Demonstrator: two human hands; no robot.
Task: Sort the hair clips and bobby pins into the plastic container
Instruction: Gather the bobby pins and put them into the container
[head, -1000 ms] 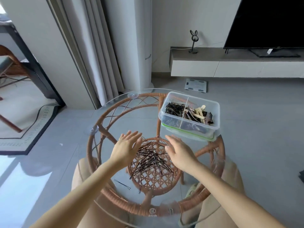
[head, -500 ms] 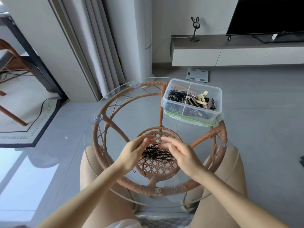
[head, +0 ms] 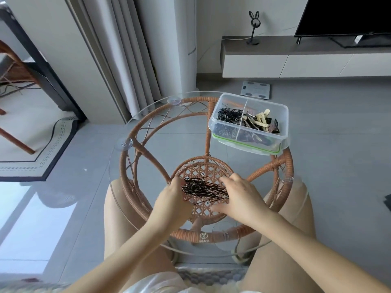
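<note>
A bunch of black bobby pins [head: 204,189] lies on the round glass tabletop [head: 160,132], squeezed between my two hands. My left hand [head: 172,197] presses against the bunch's left end and my right hand [head: 239,194] cups its right end, fingers curled around the pins. A clear plastic container [head: 249,137] with a divider stands at the table's far right. Its left compartment holds black bobby pins [head: 229,115], its right compartment cream and dark hair clips [head: 261,122].
The glass top rests on a rattan frame [head: 146,153] with a woven disc under the pins. My knees sit under the near edge. A bathroom scale [head: 256,89] lies on the floor beyond, with a low TV cabinet [head: 296,58] behind.
Both hands have drawn together and swept the scattered bobby pins into one tight bunch between them. The camera has tilted further down.
</note>
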